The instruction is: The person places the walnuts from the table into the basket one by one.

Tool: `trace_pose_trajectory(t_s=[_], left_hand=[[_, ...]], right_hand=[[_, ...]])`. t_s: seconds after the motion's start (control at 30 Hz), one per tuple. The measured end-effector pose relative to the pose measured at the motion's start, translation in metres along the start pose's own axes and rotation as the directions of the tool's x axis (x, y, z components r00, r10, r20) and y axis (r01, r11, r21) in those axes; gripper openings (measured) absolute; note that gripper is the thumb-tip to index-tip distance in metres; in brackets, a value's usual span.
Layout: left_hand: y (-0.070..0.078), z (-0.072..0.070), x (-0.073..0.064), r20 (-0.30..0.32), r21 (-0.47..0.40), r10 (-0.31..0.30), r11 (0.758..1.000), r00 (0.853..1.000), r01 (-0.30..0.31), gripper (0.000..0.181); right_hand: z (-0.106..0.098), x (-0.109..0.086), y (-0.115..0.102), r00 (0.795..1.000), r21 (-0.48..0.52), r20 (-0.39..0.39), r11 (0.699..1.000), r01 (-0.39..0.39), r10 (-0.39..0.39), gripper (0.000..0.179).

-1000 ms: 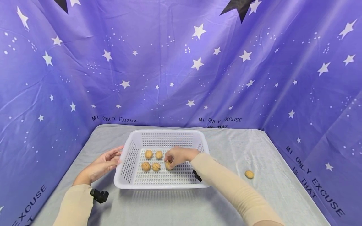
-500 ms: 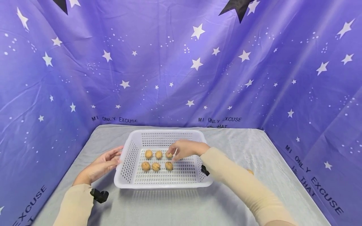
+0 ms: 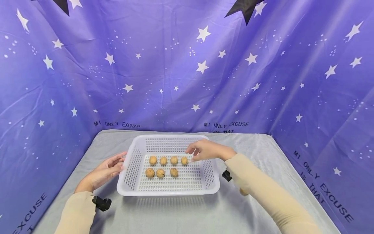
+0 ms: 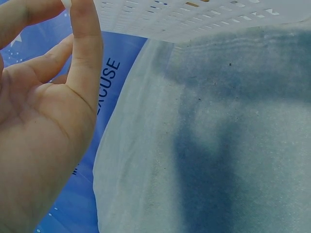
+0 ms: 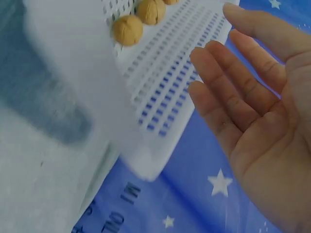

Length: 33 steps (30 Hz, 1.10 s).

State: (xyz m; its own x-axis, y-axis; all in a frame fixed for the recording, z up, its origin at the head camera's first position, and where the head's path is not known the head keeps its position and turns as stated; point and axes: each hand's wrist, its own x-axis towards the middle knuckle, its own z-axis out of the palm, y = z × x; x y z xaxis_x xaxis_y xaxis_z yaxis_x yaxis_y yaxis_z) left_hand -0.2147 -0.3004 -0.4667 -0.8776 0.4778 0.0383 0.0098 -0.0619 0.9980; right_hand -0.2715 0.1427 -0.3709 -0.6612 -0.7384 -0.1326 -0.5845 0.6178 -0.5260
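Note:
A white plastic basket (image 3: pixel 168 193) with slotted walls stands on the cloth-covered table. Inside are several walnuts (image 3: pixel 160 173), a back row ending in a walnut (image 3: pixel 184 161) near my right fingertips and a front row of three. My left hand (image 3: pixel 102 170) holds the basket's left rim; in the left wrist view, fingers (image 4: pixel 86 46) meet its white edge at the top. Over the basket's right side hovers my right hand (image 3: pixel 207 150), fingers loosely bent and nothing in them. The right wrist view shows that bare palm (image 5: pixel 262 131) beside the basket's wall.
Another walnut (image 3: pixel 243 191) lies on the table right of the basket, partly hidden by my right forearm. Grey cloth (image 3: pixel 163 216) covers the table. Purple star-printed curtains (image 3: pixel 163 71) close off the back and both sides.
My right hand has left walnuts in the front row and then the back row, let go, and drawn back to the right. The left hand stays at the rim.

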Motion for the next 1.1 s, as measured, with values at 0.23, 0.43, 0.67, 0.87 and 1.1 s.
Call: trace_pose_trajectory(t_s=[0.23, 0.43, 0.67, 0.87, 1.1], left_hand=[[0.001, 0.001, -0.001, -0.001, -0.015, 0.008, 1.0, 1.0, -0.008, 0.07], [0.0, 0.001, -0.001, 0.006, -0.021, 0.017, 1.0, 1.0, -0.017, 0.068], [0.001, 0.003, -0.001, -0.02, 0.002, 0.001, 1.0, 1.0, -0.001, 0.069], [0.002, 0.004, -0.001, -0.03, -0.002, -0.009, 1.0, 1.0, 0.009, 0.07], [0.0, 0.002, -0.001, -0.027, -0.008, -0.004, 1.0, 1.0, 0.004, 0.069]], right_hand=[[-0.015, -0.034, 0.017, 0.997, 0.04, -0.058, 0.998, -0.041, 0.043, 0.033], [-0.023, -0.066, 0.04, 0.992, 0.032, -0.094, 0.996, -0.086, 0.088, 0.035], [-0.024, -0.102, 0.067, 0.985, 0.011, -0.121, 0.993, -0.121, 0.121, 0.033], [-0.019, -0.131, 0.085, 0.979, 0.026, -0.15, 0.99, -0.137, 0.14, 0.035], [0.0, -0.166, 0.11, 0.963, 0.034, -0.188, 0.981, -0.189, 0.192, 0.033]])
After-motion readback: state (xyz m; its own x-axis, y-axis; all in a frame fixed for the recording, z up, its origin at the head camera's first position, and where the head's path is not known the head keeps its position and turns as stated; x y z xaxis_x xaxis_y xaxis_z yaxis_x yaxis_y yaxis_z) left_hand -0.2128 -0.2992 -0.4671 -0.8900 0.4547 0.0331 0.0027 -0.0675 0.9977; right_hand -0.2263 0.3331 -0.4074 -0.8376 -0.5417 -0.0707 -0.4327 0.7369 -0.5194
